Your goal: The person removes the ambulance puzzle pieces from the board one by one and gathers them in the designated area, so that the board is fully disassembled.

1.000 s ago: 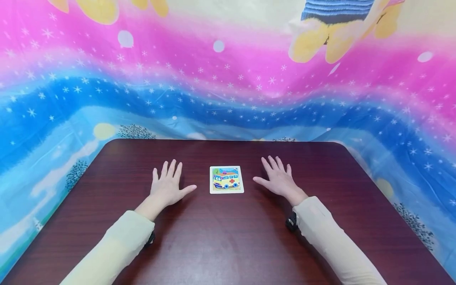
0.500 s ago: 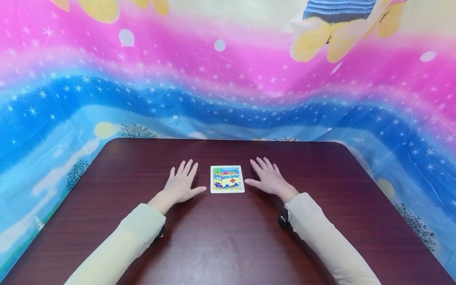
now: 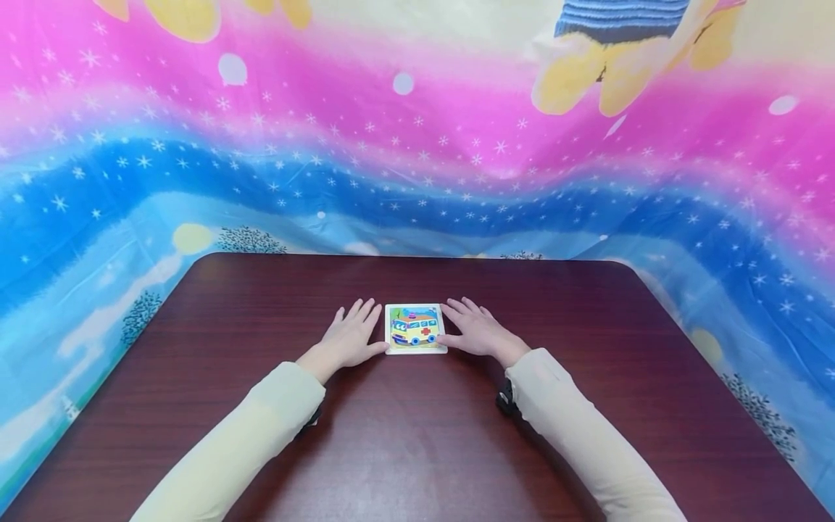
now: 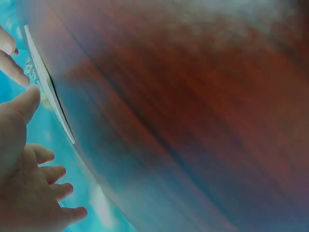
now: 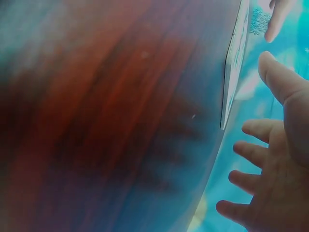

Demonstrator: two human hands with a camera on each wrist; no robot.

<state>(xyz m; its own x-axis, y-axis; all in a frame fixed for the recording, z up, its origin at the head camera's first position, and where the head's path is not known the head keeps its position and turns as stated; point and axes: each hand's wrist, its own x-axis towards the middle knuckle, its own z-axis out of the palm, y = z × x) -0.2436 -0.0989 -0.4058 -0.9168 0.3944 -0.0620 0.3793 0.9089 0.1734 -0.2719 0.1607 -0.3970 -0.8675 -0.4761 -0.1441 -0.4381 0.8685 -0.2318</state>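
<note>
A square, white-rimmed picture puzzle [image 3: 415, 329] with a cartoon ambulance on it lies flat on the dark wooden table. At its left side is my left hand [image 3: 349, 337], fingers extended and thumb tip by the lower left corner. My right hand [image 3: 479, 330] is spread at the right side, its thumb overlapping that edge in the head view. Both wrist views show the left hand [image 4: 29, 179] and the right hand [image 5: 275, 169] hovering above the table, with the puzzle's thin edge [image 5: 232, 67] below. Neither hand grips anything.
The brown table [image 3: 417, 449] reaches back to a rounded far edge. Behind it hangs a pink and blue printed cloth [image 3: 417, 167], which also runs down both sides. A black wrist strap [image 3: 505, 398] shows under the right sleeve.
Both hands have moved inward, the left one rightward and the right one leftward, from well apart to close beside the puzzle. The puzzle stays where it was.
</note>
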